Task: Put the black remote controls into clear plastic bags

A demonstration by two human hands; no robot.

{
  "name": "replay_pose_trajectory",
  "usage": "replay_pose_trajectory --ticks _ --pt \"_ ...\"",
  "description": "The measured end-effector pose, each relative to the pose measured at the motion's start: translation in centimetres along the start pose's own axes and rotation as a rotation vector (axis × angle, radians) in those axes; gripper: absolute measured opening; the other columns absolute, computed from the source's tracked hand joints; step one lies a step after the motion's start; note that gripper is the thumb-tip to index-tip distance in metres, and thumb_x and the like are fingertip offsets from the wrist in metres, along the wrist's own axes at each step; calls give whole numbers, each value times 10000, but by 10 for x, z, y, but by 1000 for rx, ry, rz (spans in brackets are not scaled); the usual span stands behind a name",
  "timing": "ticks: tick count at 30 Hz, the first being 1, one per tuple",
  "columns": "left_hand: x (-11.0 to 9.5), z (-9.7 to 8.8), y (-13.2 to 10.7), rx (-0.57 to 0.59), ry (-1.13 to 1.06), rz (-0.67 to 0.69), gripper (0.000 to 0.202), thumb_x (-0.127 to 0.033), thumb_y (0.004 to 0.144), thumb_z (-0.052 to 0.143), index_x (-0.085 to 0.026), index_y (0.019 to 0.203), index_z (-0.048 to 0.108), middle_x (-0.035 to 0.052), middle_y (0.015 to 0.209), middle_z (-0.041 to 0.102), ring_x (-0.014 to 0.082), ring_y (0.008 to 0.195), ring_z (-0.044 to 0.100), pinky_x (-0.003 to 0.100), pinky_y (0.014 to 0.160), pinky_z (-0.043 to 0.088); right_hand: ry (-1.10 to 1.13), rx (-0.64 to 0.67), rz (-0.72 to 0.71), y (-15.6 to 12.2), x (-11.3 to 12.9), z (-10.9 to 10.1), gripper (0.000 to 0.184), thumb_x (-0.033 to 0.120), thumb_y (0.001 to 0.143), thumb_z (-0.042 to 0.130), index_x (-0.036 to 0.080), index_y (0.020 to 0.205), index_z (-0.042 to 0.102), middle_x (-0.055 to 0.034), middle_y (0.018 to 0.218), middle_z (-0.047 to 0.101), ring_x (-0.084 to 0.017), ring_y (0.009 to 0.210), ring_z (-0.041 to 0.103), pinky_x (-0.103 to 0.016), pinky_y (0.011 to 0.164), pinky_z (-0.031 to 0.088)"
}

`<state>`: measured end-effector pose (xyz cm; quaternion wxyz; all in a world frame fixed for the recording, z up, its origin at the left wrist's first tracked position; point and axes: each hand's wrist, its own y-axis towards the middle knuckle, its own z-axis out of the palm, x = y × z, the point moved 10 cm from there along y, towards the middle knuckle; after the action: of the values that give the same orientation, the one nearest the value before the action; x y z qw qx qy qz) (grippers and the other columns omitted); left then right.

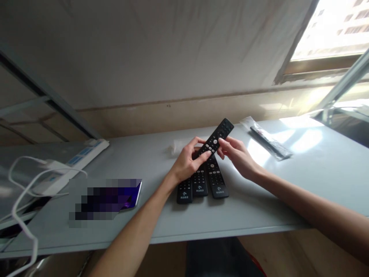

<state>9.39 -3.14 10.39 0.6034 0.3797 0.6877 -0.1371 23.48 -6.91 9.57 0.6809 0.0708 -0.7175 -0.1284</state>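
Note:
A black remote control (216, 135) with white and grey buttons is held tilted above the table, its far end pointing up and right. My left hand (188, 159) grips its lower part, the thumb lying on the buttons. On its right edge my right hand (235, 152) pinches the remote near the round white button. Beneath the hands, three more black remotes lie side by side on the table: a left remote (184, 192), a middle remote (200, 184) and a right remote (218, 181). My left hand partly covers their upper ends.
A remote in a clear plastic bag (268, 140) lies at the right. Crumpled clear plastic (176, 148) sits behind my left hand. At left are a partly pixelated phone (132, 196), a white power strip (72, 165) and white cables (21, 219). The grey table (161, 227) meets a wall.

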Motion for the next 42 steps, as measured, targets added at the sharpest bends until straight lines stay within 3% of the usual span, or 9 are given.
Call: replay_pose_trajectory --ticks 3,7,11,15,18,24,30,35,42 --pt "-5 4 -2 30 203 109 423 -552 1096 487 -189 1209 672 83 1036 772 205 908 695 330 818 522 133 -57 144 3 -20 -13 458 582 951 714 219 763 507 44 654 459 -111 601 402 -272 582 344" --pt "-6 -5 -2 -22 560 269 483 -454 1130 366 -171 964 721 105 960 757 234 923 657 404 904 492 45 -148 331 4 -36 -36 383 522 875 765 219 796 545 40 662 457 -106 545 376 -260 486 273" --pt "-1 -13 -2 -40 699 303 468 -377 1122 362 -185 837 680 88 862 735 228 848 628 406 862 476 -140 58 401 5 -37 -32 451 560 829 805 203 714 553 39 599 449 -91 520 364 -249 468 226" --pt "3 -22 -3 -94 662 259 473 -422 1102 405 -207 756 647 74 770 691 224 780 622 384 812 467 -180 443 444 -2 -41 -10 556 630 840 786 192 602 540 26 500 471 -72 455 359 -242 445 188" --pt "7 -31 -4 -143 554 193 448 -492 1045 533 -225 700 636 52 678 629 217 705 602 357 762 459 -145 570 483 -6 -46 -8 540 637 847 774 186 619 583 18 479 514 -59 403 312 -243 410 147" --pt "10 -37 -3 -163 542 154 449 -515 1015 557 -234 674 639 44 623 619 207 633 580 337 689 435 -177 602 537 -3 -57 -24 505 579 800 816 177 597 588 -14 484 568 -46 394 276 -236 398 100" --pt "11 -27 -1 -104 639 175 450 -411 1030 509 -220 632 595 23 590 581 163 555 505 317 622 358 -278 592 618 -3 -75 -46 493 545 857 770 161 580 634 -88 538 650 -61 411 331 -235 389 140" --pt "14 -19 -1 -69 652 169 476 -404 1049 452 -205 645 606 -3 548 518 139 513 415 321 589 282 -332 656 626 -12 -66 -39 557 630 843 782 149 582 678 -102 541 658 -82 428 397 -234 388 219" --pt "14 -18 -1 -62 599 151 514 -457 1056 431 -203 647 613 -38 511 389 130 488 334 327 582 226 -377 740 492 -18 -44 -24 687 739 910 673 148 561 701 -75 483 617 -85 412 398 -244 401 251"
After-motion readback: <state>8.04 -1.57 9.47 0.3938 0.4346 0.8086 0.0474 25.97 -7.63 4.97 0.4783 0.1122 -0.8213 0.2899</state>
